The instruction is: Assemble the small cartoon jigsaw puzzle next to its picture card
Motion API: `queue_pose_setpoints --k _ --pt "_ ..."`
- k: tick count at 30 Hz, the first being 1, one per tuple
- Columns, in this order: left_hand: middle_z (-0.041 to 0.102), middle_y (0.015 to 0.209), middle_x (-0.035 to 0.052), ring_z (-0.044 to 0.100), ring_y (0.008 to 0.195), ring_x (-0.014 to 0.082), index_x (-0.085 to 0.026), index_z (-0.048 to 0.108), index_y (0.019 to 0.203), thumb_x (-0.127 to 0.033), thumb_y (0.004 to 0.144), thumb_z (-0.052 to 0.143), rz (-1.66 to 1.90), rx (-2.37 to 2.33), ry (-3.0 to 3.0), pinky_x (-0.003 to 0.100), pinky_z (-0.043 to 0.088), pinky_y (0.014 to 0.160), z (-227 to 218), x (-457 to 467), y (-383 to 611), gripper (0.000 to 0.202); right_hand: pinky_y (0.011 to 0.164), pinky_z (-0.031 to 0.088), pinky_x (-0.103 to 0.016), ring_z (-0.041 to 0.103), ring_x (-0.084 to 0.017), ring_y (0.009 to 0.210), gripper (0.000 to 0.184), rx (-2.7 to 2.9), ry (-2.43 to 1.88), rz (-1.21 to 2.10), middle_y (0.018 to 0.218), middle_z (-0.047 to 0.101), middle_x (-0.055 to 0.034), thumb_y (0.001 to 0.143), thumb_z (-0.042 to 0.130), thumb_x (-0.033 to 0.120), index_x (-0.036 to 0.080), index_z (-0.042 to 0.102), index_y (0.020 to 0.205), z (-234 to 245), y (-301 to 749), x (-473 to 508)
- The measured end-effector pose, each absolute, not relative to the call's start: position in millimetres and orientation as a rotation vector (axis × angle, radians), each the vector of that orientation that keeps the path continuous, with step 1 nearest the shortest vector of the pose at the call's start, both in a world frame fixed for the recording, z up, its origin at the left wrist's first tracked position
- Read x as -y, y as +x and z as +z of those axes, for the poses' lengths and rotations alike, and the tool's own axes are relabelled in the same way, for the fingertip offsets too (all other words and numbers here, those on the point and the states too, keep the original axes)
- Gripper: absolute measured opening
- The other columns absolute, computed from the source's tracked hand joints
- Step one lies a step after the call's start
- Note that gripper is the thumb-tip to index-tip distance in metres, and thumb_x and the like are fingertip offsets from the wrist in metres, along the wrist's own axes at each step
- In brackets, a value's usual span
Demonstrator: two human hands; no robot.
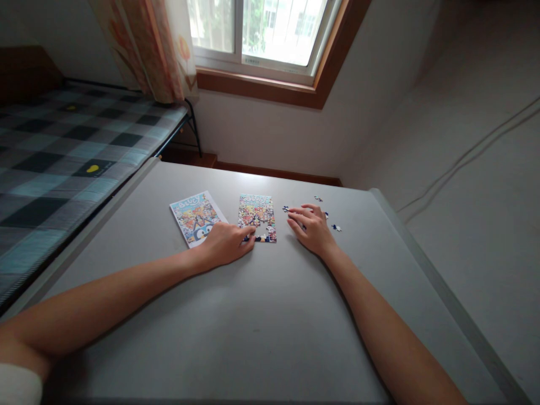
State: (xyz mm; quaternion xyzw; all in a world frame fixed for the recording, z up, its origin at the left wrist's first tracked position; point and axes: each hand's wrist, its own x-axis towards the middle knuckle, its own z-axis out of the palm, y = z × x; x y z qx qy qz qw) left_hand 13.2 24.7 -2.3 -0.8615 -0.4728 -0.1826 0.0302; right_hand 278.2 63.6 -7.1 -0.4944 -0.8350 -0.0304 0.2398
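Note:
A small, nearly whole colourful jigsaw puzzle (pixel 256 215) lies on the grey table (pixel 253 315). My left hand (pixel 228 243) rests at its lower left corner, fingers curled and pressed on the puzzle's edge. My right hand (pixel 310 226) lies flat just right of the puzzle, fingers stretched toward several loose puzzle pieces (pixel 336 227). A printed reference picture card (pixel 196 217) lies left of the puzzle, partly under my left hand.
A bed with a checked blue-grey cover (pixel 54 163) stands along the table's left side. A window (pixel 257 34) with a curtain (pixel 147 50) is behind. Bare floor with a cable (pixel 472 152) runs on the right.

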Motion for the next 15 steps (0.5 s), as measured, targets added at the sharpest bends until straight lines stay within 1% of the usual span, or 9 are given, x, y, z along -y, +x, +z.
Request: queue_pose_setpoints --k 2,6,9,12,15 --pt "0.07 0.062 0.0043 0.062 0.051 0.0165 -0.024 0.072 0.099 -0.037 0.089 0.047 -0.566 1.46 -2.656 0.023 0.037 0.05 -2.0 -24.8 13.6 0.03 0.094 0.035 -0.046 0.045 -0.028 0.113 0.03 2.272 -1.34 -0.1 0.113 0.068 -0.0045 0.093 0.046 0.04 0.024 0.07 0.105 -6.6 277.6 -63.2" --pt "0.069 0.062 0.0038 0.063 0.051 0.0176 -0.025 0.071 0.1 -0.037 0.089 0.047 -0.551 1.459 -2.66 0.024 0.036 0.049 -1.5 -24.7 13.6 0.029 0.091 0.037 -0.048 0.044 -0.031 0.113 0.036 2.306 -1.367 -0.134 0.121 0.063 -0.0072 0.09 0.05 0.044 0.024 0.066 0.116 -8.0 275.6 -62.6" --pt "0.07 0.062 0.0033 0.063 0.051 0.0178 -0.025 0.071 0.1 -0.037 0.089 0.046 -0.543 1.449 -2.659 0.024 0.036 0.049 -1.6 -24.6 12.9 0.029 0.093 0.037 -0.048 0.046 -0.03 0.114 0.033 2.3 -1.341 -0.113 0.118 0.066 -0.0062 0.091 0.049 0.042 0.024 0.068 0.112 -9.4 276.3 -64.0" --pt "0.069 0.061 0.0036 0.063 0.051 0.0172 -0.024 0.071 0.1 -0.037 0.089 0.046 -0.549 1.445 -2.659 0.024 0.036 0.049 -2.0 -24.7 12.7 0.03 0.097 0.036 -0.045 0.05 -0.026 0.114 0.027 2.25 -1.27 -0.061 0.11 0.07 -0.0039 0.092 0.048 0.035 0.024 0.07 0.103 -10.8 278.0 -66.6" --pt "0.069 0.061 0.0037 0.062 0.051 0.0162 -0.023 0.071 0.1 -0.037 0.089 0.046 -0.548 1.447 -2.664 0.023 0.037 0.05 -2.1 -24.8 13.0 0.031 0.097 0.037 -0.043 0.053 -0.024 0.11 0.024 2.168 -1.274 -0.022 0.103 0.072 -0.0039 0.091 0.05 0.033 0.023 0.071 0.098 -11.9 279.2 -68.2"
